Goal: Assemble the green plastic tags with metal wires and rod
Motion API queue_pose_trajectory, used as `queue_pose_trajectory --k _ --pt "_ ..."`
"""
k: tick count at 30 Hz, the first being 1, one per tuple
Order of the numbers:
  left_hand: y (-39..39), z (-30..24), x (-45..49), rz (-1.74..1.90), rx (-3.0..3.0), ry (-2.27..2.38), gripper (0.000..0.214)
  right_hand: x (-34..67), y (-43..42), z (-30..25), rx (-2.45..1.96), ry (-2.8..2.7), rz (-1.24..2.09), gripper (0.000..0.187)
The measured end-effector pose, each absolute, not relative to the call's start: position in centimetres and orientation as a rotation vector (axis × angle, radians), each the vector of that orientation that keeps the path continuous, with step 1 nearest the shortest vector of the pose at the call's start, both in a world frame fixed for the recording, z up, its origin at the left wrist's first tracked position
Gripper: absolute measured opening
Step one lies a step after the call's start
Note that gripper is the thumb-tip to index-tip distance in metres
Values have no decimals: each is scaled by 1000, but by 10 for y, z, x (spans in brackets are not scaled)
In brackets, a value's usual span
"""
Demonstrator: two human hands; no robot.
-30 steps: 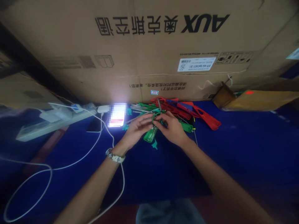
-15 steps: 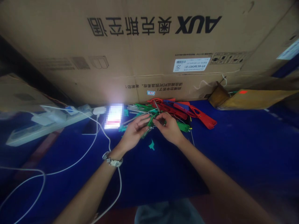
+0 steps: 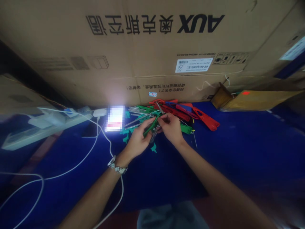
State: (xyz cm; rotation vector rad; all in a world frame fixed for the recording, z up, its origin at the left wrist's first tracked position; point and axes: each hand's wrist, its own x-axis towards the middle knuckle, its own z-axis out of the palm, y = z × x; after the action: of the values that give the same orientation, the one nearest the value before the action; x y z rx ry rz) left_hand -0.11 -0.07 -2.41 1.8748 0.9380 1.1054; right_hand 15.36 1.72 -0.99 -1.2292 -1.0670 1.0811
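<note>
My left hand (image 3: 137, 140) is closed around a long narrow green plastic piece (image 3: 150, 126), thumb and fingers on either side. A grey metal-looking part (image 3: 154, 136) hangs just under that piece, beside the left fingertips. My right hand (image 3: 172, 129) pinches at the far end of the green piece; its fingertips hide what exactly they grip. Behind the hands lies a pile of red plastic pieces (image 3: 205, 118), green pieces (image 3: 186, 128) and thin metal rods (image 3: 135, 122). A small teal piece (image 3: 153, 147) lies on the blue cloth in front of the hands.
A large cardboard box (image 3: 143, 70) stands behind the blue-covered table (image 3: 238, 146). At left are a lit phone screen (image 3: 115, 118), a white power strip (image 3: 47, 130) and a looping white cable (image 3: 83, 160). A yellow envelope (image 3: 262, 101) lies at right.
The left hand has turned, and the green piece now stands out more between the hands. The grey part below it has come into view. My right hand stays close to its end.
</note>
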Motion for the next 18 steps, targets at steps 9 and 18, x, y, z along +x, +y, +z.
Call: queue_pose_trajectory --k 9,18 --pt "3 -32 3 1203 1811 1081 41 150 23 -19 -1137 -868 1100 23" --pt "6 -36 3 1301 1764 1154 34 148 21 -15 -1159 -918 1102 27"
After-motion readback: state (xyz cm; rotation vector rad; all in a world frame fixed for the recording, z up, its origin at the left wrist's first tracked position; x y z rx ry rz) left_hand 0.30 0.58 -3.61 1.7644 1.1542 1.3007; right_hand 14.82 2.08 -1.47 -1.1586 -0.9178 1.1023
